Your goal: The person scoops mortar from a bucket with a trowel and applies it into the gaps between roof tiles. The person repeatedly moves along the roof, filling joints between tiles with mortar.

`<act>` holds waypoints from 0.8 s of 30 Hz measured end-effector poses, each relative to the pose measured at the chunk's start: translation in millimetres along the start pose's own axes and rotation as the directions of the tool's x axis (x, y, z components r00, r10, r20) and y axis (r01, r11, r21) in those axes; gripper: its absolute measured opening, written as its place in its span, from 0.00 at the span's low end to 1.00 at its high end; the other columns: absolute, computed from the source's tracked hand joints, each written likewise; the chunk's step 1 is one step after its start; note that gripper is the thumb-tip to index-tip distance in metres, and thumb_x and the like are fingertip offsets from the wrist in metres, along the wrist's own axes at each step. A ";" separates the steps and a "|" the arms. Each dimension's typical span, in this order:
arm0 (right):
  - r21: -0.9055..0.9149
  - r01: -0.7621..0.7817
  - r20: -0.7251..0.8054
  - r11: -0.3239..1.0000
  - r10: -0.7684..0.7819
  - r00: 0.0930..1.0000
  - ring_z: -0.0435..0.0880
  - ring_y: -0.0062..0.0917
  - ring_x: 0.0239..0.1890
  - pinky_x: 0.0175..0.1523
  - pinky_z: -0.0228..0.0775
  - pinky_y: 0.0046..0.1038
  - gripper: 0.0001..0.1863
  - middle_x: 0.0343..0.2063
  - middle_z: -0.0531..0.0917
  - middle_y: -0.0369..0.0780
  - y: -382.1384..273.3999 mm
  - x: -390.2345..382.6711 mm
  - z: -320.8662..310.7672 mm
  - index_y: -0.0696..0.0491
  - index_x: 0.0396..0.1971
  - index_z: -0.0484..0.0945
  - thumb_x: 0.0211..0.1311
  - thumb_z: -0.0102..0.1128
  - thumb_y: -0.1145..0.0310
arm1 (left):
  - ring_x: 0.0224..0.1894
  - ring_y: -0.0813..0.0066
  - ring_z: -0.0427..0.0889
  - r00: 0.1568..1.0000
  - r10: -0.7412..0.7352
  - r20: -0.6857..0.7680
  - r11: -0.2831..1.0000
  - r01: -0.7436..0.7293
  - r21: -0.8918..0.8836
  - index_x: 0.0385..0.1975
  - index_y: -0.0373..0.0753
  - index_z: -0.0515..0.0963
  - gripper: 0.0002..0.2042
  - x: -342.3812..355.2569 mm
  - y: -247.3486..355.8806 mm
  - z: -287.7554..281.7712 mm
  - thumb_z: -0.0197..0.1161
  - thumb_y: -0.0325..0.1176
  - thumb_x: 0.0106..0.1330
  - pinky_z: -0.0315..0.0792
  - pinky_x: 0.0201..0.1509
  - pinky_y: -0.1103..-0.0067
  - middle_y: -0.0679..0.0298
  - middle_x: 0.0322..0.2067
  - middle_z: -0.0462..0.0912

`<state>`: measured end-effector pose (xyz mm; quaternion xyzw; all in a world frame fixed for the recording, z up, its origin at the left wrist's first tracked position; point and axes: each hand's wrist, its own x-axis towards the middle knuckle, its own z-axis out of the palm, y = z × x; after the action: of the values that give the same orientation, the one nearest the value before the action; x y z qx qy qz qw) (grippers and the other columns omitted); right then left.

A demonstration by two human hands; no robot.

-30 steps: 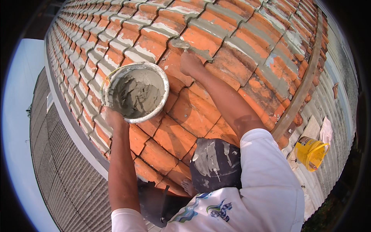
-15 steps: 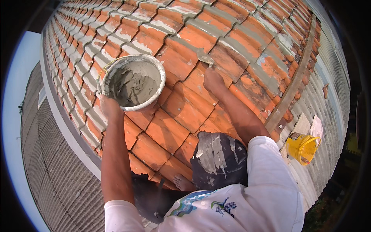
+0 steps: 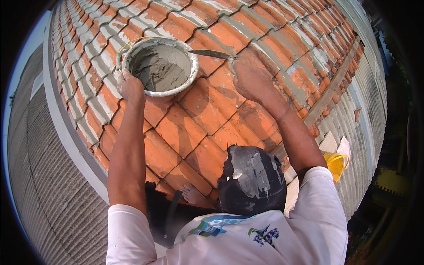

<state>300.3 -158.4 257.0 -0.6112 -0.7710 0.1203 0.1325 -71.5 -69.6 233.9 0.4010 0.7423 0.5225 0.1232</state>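
Observation:
My left hand (image 3: 130, 85) is closed on the left rim of a round bucket (image 3: 194, 66), whose rim is crusted white. Grey wet mortar (image 3: 161, 66) fills part of the bucket, its surface gouged and uneven. To the right of the bucket, my right hand (image 3: 251, 76) is closed around the handle of a trowel (image 3: 210, 53). The trowel's thin blade is seen nearly edge-on and points left, its tip by the bucket's right rim. Orange roof tiles (image 3: 181, 128) lie under both hands, and the bucket stands on them.
Grey mortar strips (image 3: 240, 26) run along the tile joints higher up. A wooden plank (image 3: 329, 95) lies along the right edge of the tiles, beside corrugated sheeting (image 3: 360, 137). A yellow bucket (image 3: 335, 164) is partly behind my right arm. My dark-clad knee (image 3: 251, 181) is bent close below.
The trowel has turned from lying near the tiles to pointing left at the bucket's rim. My right hand has come up with it. My left hand still grips the bucket.

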 end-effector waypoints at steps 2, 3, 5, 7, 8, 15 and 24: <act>-0.035 0.110 0.018 0.993 -0.110 0.994 0.89 0.51 0.46 0.52 0.80 0.51 0.13 0.41 0.87 0.55 -28.9 6.6 -9.7 0.62 0.46 0.78 0.72 0.54 0.68 | 0.56 0.42 0.85 0.995 0.085 -0.057 0.989 -0.077 0.125 0.59 0.28 0.81 0.24 -12.0 4.2 5.4 0.49 0.44 0.84 0.76 0.61 0.59 0.38 0.54 0.86; -0.047 0.175 0.017 0.983 -0.175 0.984 0.89 0.50 0.46 0.51 0.80 0.51 0.13 0.39 0.87 0.53 -41.4 12.5 -10.7 0.61 0.48 0.78 0.73 0.54 0.67 | 0.55 0.41 0.85 0.989 0.124 -0.074 0.984 -0.113 0.140 0.58 0.28 0.81 0.24 -19.0 7.2 6.6 0.49 0.44 0.84 0.76 0.60 0.58 0.39 0.52 0.87; -0.061 0.202 0.117 0.977 -0.194 0.974 0.89 0.49 0.44 0.49 0.81 0.50 0.11 0.37 0.88 0.52 -63.4 29.1 -7.0 0.60 0.45 0.80 0.73 0.54 0.69 | 0.51 0.40 0.86 0.984 0.165 -0.061 0.978 -0.155 0.142 0.56 0.29 0.82 0.23 -31.2 14.4 8.4 0.50 0.44 0.83 0.76 0.59 0.58 0.40 0.47 0.88; -0.079 0.253 0.148 0.964 -0.240 0.959 0.90 0.48 0.42 0.46 0.82 0.48 0.10 0.35 0.88 0.51 -80.0 46.9 4.0 0.59 0.42 0.82 0.71 0.54 0.69 | 0.49 0.41 0.86 0.986 0.163 -0.036 0.980 -0.157 0.122 0.56 0.31 0.82 0.22 -42.9 20.7 9.4 0.50 0.45 0.83 0.76 0.56 0.58 0.42 0.46 0.88; -0.083 0.298 0.133 0.951 -0.285 0.949 0.91 0.48 0.41 0.45 0.83 0.48 0.10 0.34 0.88 0.50 -87.8 58.2 12.2 0.59 0.40 0.83 0.71 0.55 0.70 | 0.49 0.42 0.86 0.984 0.173 -0.044 0.981 -0.169 0.096 0.56 0.31 0.82 0.22 -47.9 23.4 11.5 0.50 0.45 0.84 0.76 0.56 0.58 0.43 0.46 0.88; -0.128 0.309 0.031 0.942 -0.308 0.951 0.94 0.41 0.42 0.43 0.86 0.42 0.10 0.35 0.92 0.46 -102.7 107.1 67.8 0.53 0.32 0.92 0.64 0.60 0.72 | 0.49 0.43 0.84 0.977 0.211 -0.033 0.978 -0.211 -0.004 0.56 0.30 0.80 0.23 -64.4 23.9 20.4 0.49 0.45 0.86 0.75 0.55 0.60 0.44 0.47 0.87; 0.181 0.114 0.585 0.977 -0.200 0.786 0.93 0.35 0.36 0.33 0.86 0.40 0.11 0.35 0.92 0.43 -90.2 152.8 60.5 0.56 0.43 0.88 0.71 0.57 0.72 | 0.49 0.45 0.83 0.980 0.180 -0.083 0.983 -0.182 -0.013 0.52 0.25 0.80 0.25 -59.3 17.6 27.2 0.46 0.46 0.87 0.74 0.56 0.61 0.40 0.46 0.86</act>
<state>163.6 -31.1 240.4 -0.4648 -0.8112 0.3484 -0.0672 -8.4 -91.8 223.8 0.4440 0.7017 0.5551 0.0490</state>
